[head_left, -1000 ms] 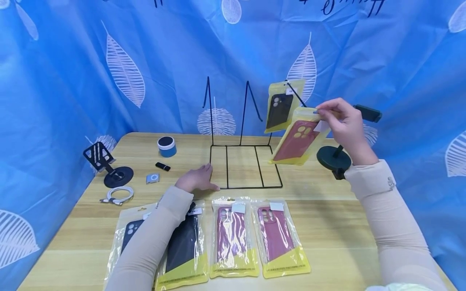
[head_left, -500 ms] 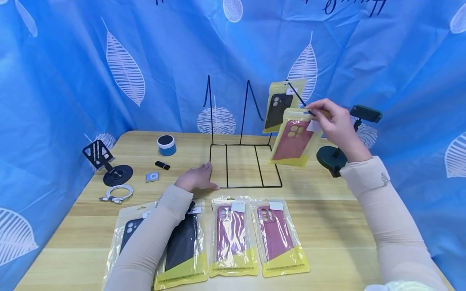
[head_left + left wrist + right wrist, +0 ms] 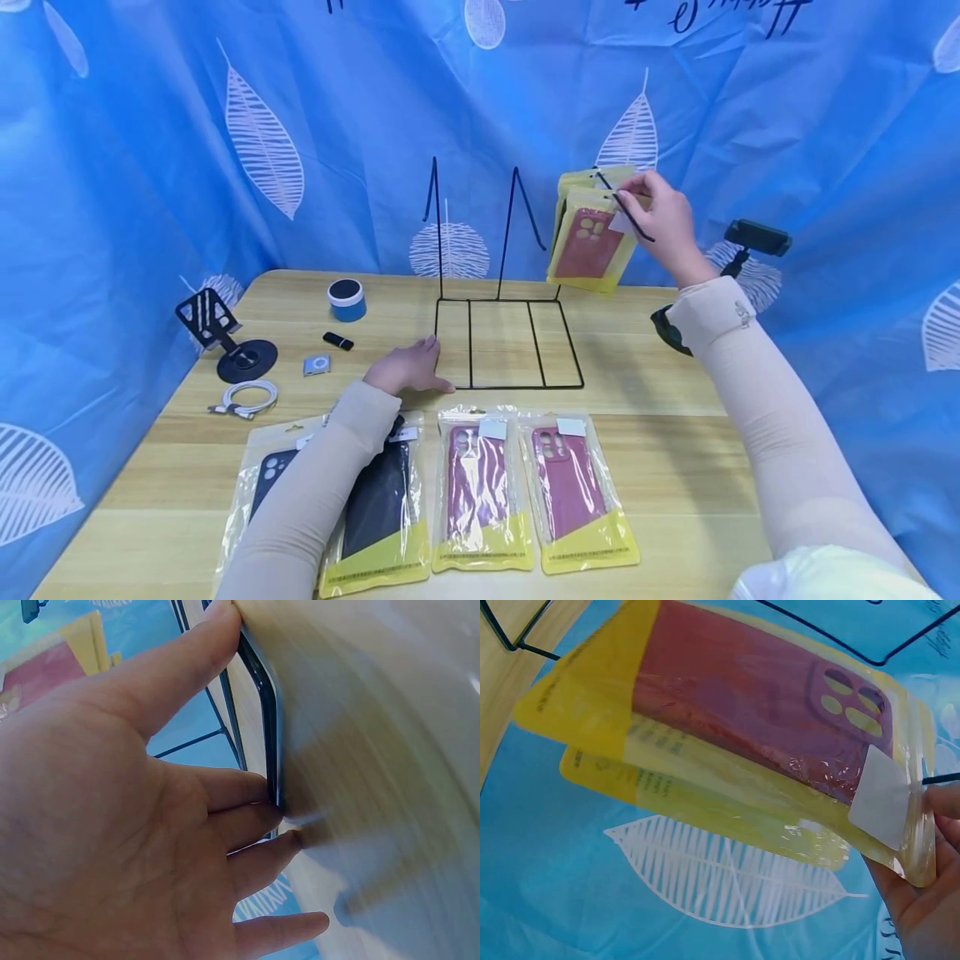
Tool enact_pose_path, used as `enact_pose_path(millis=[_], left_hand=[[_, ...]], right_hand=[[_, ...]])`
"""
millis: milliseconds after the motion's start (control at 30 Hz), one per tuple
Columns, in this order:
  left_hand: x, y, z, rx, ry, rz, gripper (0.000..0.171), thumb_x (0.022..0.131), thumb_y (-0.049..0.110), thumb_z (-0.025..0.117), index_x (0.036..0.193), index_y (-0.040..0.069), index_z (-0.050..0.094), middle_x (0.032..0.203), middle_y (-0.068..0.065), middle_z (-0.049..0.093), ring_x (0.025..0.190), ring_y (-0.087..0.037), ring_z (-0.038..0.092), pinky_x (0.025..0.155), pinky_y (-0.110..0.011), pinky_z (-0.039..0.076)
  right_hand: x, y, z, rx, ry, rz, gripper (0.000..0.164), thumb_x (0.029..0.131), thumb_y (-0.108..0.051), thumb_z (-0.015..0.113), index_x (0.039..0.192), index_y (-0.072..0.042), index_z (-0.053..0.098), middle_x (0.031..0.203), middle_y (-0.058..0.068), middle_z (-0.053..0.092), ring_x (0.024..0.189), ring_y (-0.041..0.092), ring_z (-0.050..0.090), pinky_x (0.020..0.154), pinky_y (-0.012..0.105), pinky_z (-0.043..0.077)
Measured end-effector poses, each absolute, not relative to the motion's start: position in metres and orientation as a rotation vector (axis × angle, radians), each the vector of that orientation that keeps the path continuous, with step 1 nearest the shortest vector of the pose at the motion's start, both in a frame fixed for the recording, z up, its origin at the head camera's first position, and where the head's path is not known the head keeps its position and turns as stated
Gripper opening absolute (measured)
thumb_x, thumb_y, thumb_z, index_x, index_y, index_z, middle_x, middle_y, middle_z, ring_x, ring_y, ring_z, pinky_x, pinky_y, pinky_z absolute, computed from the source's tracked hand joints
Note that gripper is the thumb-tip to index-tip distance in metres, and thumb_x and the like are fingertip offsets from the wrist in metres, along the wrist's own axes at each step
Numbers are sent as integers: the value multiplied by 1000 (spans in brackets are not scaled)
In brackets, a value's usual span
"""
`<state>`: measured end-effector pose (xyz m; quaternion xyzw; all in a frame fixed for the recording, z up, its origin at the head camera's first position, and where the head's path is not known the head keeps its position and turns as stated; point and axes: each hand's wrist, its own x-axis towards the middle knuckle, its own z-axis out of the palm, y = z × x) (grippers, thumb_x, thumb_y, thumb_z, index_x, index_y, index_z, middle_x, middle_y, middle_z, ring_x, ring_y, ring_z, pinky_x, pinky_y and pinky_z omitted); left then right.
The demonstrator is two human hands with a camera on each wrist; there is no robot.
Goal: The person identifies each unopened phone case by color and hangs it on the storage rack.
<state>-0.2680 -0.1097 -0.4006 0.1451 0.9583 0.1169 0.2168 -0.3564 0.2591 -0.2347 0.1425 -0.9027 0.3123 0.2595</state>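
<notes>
My right hand (image 3: 663,221) pinches the top edge of a yellow-clear pouch holding a dark red phone case (image 3: 588,242). The pouch hangs on the right prong of a black wire rack (image 3: 525,387), whose tip sticks out past it. Behind it, mostly covered, hangs another pouch (image 3: 573,179). In the right wrist view the red phone case (image 3: 750,697) shows its camera holes and a white label. My left hand (image 3: 408,367) rests at the rack's front left corner. In the left wrist view its fingers (image 3: 255,862) are fairly straight and touch the base wire and tabletop.
In front of the rack lie several pouched phone cases, including a red one (image 3: 480,483) and a black one (image 3: 378,500). To the left are a phone stand (image 3: 247,360), white cable (image 3: 251,398), small player (image 3: 317,364), black stick (image 3: 337,341) and blue jar (image 3: 347,302). A dark green stand (image 3: 757,237) is at right.
My right hand has carried the red phone case's pouch up and back along the right prong, close to the pouch behind it. The left hand stays at the rack corner.
</notes>
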Motion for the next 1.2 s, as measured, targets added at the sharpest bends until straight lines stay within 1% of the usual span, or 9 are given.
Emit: enact_pose_path(millis=[200,467,600,833,933,1100,1200], left_hand=[[-269,-109,-402,392,2653,320,98,93,53,62,157,-2,13,166,-21,9,153,-37,16,123,-58,18],[-268,-109,-401,396,2650,302,100,92,55,61,158,-2,12,166,-20,9,153,-37,15,123,-58,18],[-268,-108,-400,396,2650,297,100,92,55,62,158,-2,12,166,-19,8,153,-36,15,123,-58,17],[-267,-108,-399,385,2655,317,99,92,54,62,158,-2,12,166,-20,9,153,-36,15,123,-57,17],[-267,-108,-398,375,2648,321,99,93,54,62,158,-1,12,166,-19,9,153,-36,14,123,-57,17],[-268,-108,-399,373,2635,323,99,93,53,62,158,-1,11,166,-19,6,154,-35,11,124,-57,15],[-270,-109,-401,381,2639,311,99,93,55,61,158,0,10,166,-18,5,154,-35,11,124,-57,15]], right_hand=[[-375,253,-233,316,-2448,843,37,103,-36,52,120,-4,61,126,17,68,123,32,60,109,49,41],[-390,242,-228,224,-2462,868,36,103,-35,53,120,-5,63,126,15,68,119,30,61,104,47,45],[-396,240,-230,185,-2442,873,35,103,-34,53,120,-5,64,126,14,68,119,30,60,106,45,44],[-400,243,-233,166,-2388,847,35,102,-35,55,120,-6,66,123,13,67,121,30,54,106,45,41],[-402,247,-236,180,-2338,857,33,101,-31,57,119,-6,66,123,13,67,122,29,53,106,43,41],[-399,257,-248,219,-2215,848,34,99,-26,60,126,-6,62,131,12,62,127,26,49,111,36,37],[-387,262,-261,221,-2151,861,40,100,-27,59,135,-9,55,140,7,54,135,18,43,116,29,32]])
